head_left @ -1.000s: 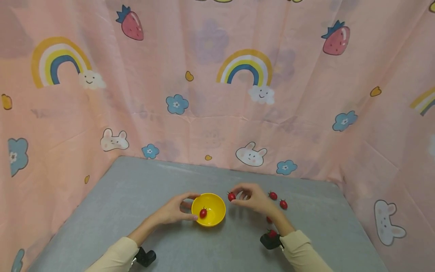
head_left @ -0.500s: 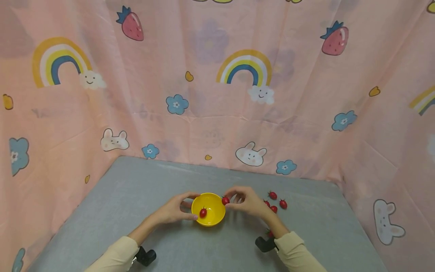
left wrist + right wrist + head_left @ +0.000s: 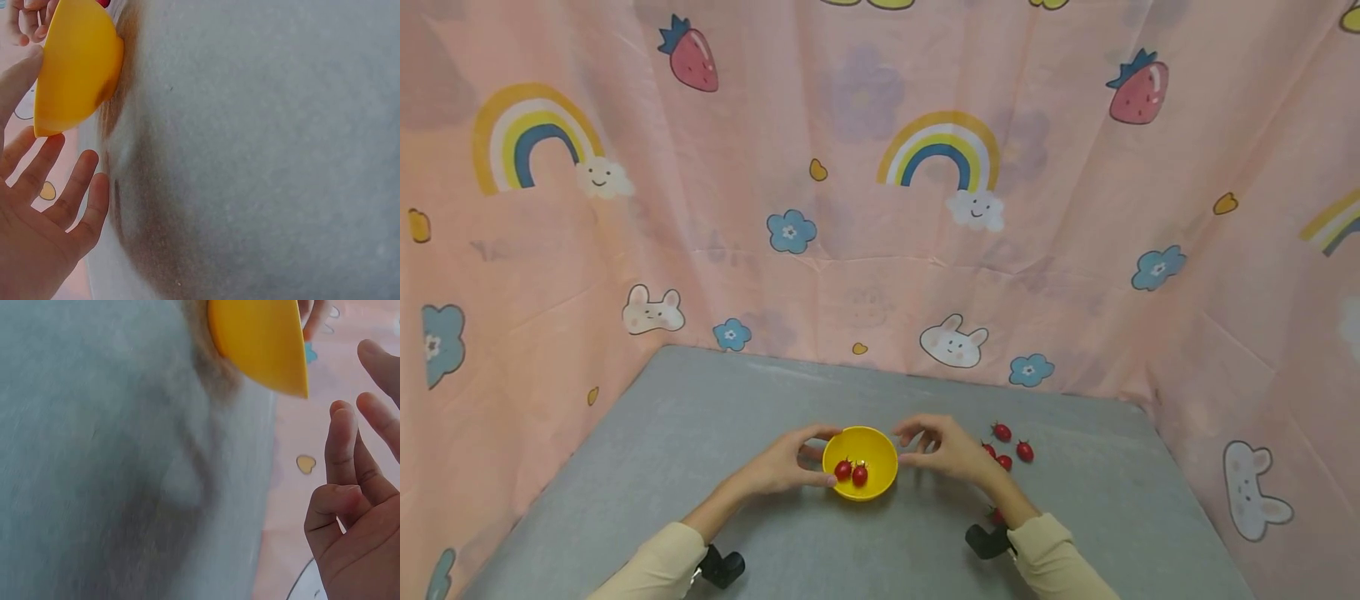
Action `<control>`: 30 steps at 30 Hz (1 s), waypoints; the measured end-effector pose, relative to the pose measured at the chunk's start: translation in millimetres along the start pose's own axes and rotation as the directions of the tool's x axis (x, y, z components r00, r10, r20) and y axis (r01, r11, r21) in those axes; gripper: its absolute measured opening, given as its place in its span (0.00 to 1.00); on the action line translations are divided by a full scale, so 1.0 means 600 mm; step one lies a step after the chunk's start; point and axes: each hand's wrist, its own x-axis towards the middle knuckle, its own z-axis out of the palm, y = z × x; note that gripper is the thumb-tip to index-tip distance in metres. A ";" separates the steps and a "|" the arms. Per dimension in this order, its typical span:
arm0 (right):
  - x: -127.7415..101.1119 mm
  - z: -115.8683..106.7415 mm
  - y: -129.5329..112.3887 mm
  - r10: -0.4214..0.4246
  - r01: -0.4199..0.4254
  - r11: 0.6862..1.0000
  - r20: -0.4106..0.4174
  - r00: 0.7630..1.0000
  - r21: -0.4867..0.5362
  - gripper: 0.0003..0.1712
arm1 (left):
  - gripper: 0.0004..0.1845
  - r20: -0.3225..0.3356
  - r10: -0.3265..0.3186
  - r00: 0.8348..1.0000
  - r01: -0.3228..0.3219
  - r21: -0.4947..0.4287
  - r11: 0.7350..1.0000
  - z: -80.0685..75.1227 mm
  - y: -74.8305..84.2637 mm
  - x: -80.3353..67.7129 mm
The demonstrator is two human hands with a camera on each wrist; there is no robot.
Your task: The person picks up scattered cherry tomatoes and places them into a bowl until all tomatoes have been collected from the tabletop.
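Two red cherry tomatoes (image 3: 860, 476) with green stems lie inside a small yellow bowl (image 3: 880, 462). My left hand (image 3: 782, 461) grips the bowl's left side, thumb at the near rim and fingertips at the far rim. In the left wrist view the thumb and fingers span the bowl (image 3: 78, 69), while the other fingers spread below it. Just right of the rim is my right hand (image 3: 946, 448), its thumb and fingers parted and holding nothing. The right wrist view shows a gap between its fingertips and the bowl (image 3: 262, 344).
On the grey table (image 3: 760, 400), several more cherry tomatoes (image 3: 1025, 451) lie right of my right hand. Another tomato (image 3: 996, 516) is partly hidden by the right forearm. Black wrist mounts (image 3: 724, 567) hang at both cuffs. A pink patterned curtain (image 3: 865, 283) encloses the table.
My right hand has moved left to the bowl's rim and let go of a cherry tomato, which now lies in the bowl beside the first. The left hand has kept its place.
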 end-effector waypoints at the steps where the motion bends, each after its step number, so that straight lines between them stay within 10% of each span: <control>1: -0.003 -0.003 0.003 0.001 -0.001 1.000 -0.002 1.000 0.000 0.21 | 0.36 0.000 0.000 1.000 0.000 0.000 1.000 0.000 0.000 0.000; 30: -0.122 -0.105 0.062 0.027 -0.035 0.998 -0.144 0.989 -0.054 0.17 | 0.36 -0.001 0.003 1.000 -0.003 0.014 1.000 0.001 0.005 0.001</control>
